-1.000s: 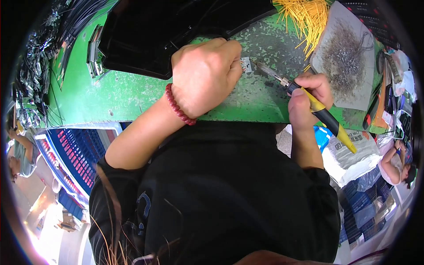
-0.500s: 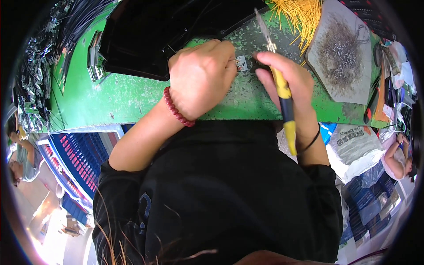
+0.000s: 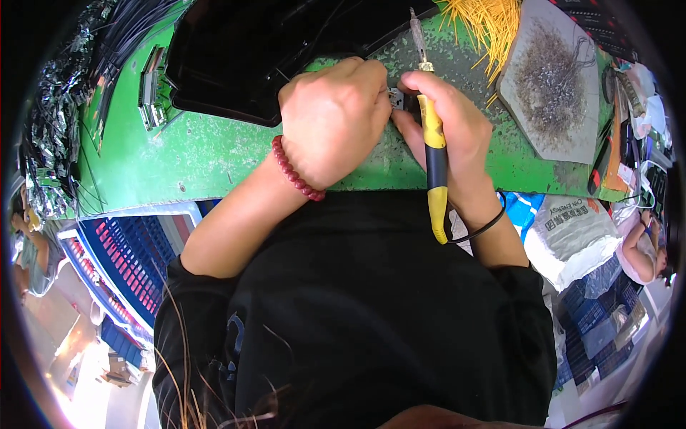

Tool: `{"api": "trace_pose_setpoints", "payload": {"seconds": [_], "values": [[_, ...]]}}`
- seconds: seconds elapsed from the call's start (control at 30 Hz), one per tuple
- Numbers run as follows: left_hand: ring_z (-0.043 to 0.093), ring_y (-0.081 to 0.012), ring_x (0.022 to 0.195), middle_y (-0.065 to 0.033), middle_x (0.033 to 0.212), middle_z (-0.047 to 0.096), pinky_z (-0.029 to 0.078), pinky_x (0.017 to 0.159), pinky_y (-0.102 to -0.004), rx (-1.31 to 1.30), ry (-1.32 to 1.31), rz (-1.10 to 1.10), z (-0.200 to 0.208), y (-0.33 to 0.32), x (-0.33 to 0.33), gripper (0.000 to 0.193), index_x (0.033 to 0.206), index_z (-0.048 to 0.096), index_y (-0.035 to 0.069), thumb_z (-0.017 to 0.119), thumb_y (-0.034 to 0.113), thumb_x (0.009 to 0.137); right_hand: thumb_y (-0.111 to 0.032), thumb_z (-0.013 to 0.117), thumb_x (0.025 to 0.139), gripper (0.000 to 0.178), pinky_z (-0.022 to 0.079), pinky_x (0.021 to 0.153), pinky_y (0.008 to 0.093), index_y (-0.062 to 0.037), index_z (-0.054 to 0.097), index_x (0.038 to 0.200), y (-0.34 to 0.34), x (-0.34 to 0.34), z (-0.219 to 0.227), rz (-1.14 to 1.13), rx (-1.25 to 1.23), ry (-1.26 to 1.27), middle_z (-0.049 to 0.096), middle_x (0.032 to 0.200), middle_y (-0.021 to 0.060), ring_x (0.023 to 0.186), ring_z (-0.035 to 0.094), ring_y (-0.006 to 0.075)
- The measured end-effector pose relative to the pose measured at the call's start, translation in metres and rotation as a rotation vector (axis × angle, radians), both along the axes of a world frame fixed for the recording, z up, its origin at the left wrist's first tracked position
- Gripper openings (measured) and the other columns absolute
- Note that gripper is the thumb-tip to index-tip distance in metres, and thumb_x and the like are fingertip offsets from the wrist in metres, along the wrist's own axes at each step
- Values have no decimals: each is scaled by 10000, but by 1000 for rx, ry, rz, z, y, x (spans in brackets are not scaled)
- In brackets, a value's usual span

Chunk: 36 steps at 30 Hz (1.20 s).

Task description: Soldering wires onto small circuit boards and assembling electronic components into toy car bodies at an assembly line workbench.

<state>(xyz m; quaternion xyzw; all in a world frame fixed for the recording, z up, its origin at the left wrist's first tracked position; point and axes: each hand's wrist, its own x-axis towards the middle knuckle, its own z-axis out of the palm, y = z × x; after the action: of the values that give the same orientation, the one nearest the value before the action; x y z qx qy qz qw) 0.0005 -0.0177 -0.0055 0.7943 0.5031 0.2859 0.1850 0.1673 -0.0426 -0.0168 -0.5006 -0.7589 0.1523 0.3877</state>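
Shifted since the preceding frame: in the head view, the right hand [image 3: 457, 136] has moved left toward the left hand [image 3: 334, 118], and the rear end of the soldering iron [image 3: 435, 150] has swung left with it; the left hand remains nearly in place. The right hand grips the iron, whose yellow-and-black handle passes beneath the index finger, tip directed toward the far side of the bench [image 3: 214, 168]. Its thumb and index fingertip are parted, near a small light-coloured piece [image 3: 396, 94]; contact cannot be determined. This piece lies on the green bench surface between the two hands, just beside the left fingers. The left hand is back-up with fingers curled inward; its fingertips are hidden, so whether they pinch anything cannot be told. A red bead bracelet [image 3: 288, 171] encircles the left wrist. A black cord [image 3: 480, 231] runs from the iron's rear end to the right wrist. Beyond the left hand lies a black tray [image 3: 229, 64]. Yellow wires [image 3: 493, 43] fan out beyond the right hand, beside a grey board [image 3: 572, 146] bearing dark residue. Black wires [image 3: 128, 50] lie at far left.
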Motion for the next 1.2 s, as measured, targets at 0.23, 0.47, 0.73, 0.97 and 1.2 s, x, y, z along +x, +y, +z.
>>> {"api": "trace_pose_setpoints", "payload": {"seconds": [0.23, 0.47, 0.73, 0.97, 1.2], "values": [[597, -251, 586, -46, 680, 581, 475, 514, -345, 47, 21, -17, -2, 0, 4, 86, 719, 587, 89, 669, 66, 731, -88, 766, 760, 424, 514, 599, 309, -110, 638, 1163, -3, 20, -7, 10, -5, -16, 665, 806, 57, 677, 652, 218], [584, -258, 576, -60, 669, 566, 466, 509, -341, 109, 60, -59, -1, 1, 4, 101, 707, 573, 77, 667, 45, 724, -366, 603, 942, 486, 463, 618, 234, 21, 605, 1235, -22, 49, 9, -37, -227, 539, 675, 873, 114, 682, 592, 112], [560, -251, 561, -58, 640, 533, 445, 508, -328, 157, 75, -96, -1, 2, 5, 129, 685, 547, 74, 667, 29, 705, -157, 677, 847, 244, 369, 590, 189, 20, 587, 988, -38, 44, 4, -98, -395, 674, 575, 788, 13, 666, 496, 47], [556, -251, 562, -61, 634, 519, 441, 517, -330, 174, 69, -109, 0, 3, 5, 139, 679, 539, 71, 668, 26, 705, -167, 691, 840, 243, 358, 617, 198, 3, 560, 953, -35, 44, 6, -59, -430, 580, 559, 818, 19, 674, 467, 50], [604, -222, 612, -45, 667, 553, 468, 558, -333, 184, 146, -131, 0, 3, 4, 135, 682, 530, 101, 657, 57, 692, -137, 667, 834, 204, 365, 596, 200, 8, 561, 931, -33, 43, 2, -59, -389, 544, 549, 787, 28, 647, 467, 57]]}}
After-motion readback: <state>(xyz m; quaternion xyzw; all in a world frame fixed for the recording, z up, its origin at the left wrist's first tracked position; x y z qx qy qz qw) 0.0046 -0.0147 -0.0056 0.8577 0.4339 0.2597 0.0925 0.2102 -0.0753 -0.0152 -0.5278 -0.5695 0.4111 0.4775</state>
